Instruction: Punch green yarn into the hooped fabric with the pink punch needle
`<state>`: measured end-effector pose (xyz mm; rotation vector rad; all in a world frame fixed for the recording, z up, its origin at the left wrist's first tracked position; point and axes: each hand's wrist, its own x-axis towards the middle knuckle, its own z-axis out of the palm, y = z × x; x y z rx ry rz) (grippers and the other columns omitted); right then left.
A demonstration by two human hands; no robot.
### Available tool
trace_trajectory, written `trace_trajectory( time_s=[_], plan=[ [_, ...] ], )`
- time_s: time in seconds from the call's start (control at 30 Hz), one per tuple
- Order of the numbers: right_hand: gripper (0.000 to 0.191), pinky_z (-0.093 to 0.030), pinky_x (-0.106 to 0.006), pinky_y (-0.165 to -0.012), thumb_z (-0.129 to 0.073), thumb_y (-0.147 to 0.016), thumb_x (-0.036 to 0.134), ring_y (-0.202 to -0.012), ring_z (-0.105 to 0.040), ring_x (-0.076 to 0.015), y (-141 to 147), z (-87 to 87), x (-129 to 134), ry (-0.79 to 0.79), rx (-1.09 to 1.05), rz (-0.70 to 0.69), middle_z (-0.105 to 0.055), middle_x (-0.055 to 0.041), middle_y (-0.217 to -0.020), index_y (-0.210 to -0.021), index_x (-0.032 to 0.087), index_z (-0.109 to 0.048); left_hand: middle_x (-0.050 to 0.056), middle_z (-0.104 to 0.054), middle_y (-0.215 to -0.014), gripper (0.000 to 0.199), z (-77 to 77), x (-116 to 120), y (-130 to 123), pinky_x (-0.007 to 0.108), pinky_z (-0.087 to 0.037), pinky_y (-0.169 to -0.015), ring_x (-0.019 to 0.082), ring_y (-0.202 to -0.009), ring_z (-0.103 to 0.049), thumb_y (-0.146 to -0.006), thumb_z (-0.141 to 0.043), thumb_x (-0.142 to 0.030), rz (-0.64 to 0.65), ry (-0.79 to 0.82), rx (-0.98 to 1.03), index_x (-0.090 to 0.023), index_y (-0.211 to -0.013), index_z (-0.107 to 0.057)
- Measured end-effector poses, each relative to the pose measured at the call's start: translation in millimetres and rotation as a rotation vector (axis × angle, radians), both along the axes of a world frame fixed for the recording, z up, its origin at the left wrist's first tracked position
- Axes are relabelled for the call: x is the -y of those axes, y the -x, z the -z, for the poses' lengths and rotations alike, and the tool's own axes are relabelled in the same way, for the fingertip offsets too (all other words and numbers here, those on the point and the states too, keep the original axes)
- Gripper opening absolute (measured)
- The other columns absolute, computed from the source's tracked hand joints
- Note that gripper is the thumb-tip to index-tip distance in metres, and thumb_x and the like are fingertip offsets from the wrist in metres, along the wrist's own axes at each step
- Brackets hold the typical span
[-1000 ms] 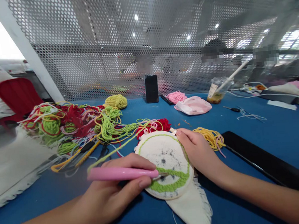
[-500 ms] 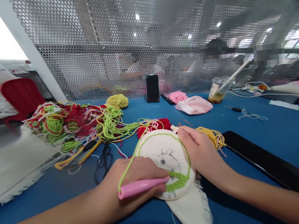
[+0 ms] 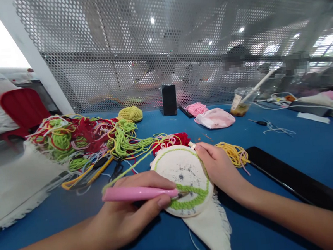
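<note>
My left hand grips a pink punch needle, its metal tip over the green stitches at the lower part of a round embroidery hoop. Green yarn runs from the back end of the tool toward the yarn heap. White cloth is stretched in the hoop, with a green stitched outline, a green band and dark drawn marks. My right hand holds the hoop at its upper right edge, by the clamp. A frayed cloth corner hangs out below.
A tangled yarn heap and a box cutter lie left. Red yarn sits behind the hoop, yellow yarn and a long black object to the right. Farther back are a phone, a pink-white bag and a drink cup.
My left hand has shifted left and turned, so the punch needle's metal tip now shows. The hoop has moved slightly left, still in my right hand.
</note>
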<state>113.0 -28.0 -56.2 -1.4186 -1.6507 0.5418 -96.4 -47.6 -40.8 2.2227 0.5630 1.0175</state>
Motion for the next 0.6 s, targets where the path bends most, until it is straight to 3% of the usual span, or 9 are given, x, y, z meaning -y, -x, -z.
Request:
trace_trajectory(
  time_s=[0.27,0.6],
  plan=[
    [0.03,-0.026,-0.023,-0.049,-0.033,-0.086,0.03,-0.054,-0.036,-0.0103,-0.4,1.2,0.2,0.016,-0.022,0.005,-0.04,0.0033,-0.057,-0.059,0.018,-0.035,0.004,-0.068,-0.088,0.022,-2.1,-2.5,-1.5,0.014,-0.048,-0.072,0.011,-0.079,-0.062,-0.075,-0.055,-0.006,0.028,-0.098,-0.028,-0.013,-0.094,-0.064],
    [0.029,-0.029,-0.024,-0.051,-0.033,-0.087,0.031,-0.057,-0.038,-0.0109,2.6,-4.0,4.1,-0.002,-0.048,-0.004,-0.043,0.0026,-0.06,-0.061,0.019,-0.038,0.003,-0.067,-0.092,0.021,0.0,-4.1,-3.4,0.017,-0.045,-0.076,0.012,-0.085,-0.06,-0.078,-0.054,-0.01,0.032,-0.209,-0.201,-0.015,-0.097,-0.061]
  ],
)
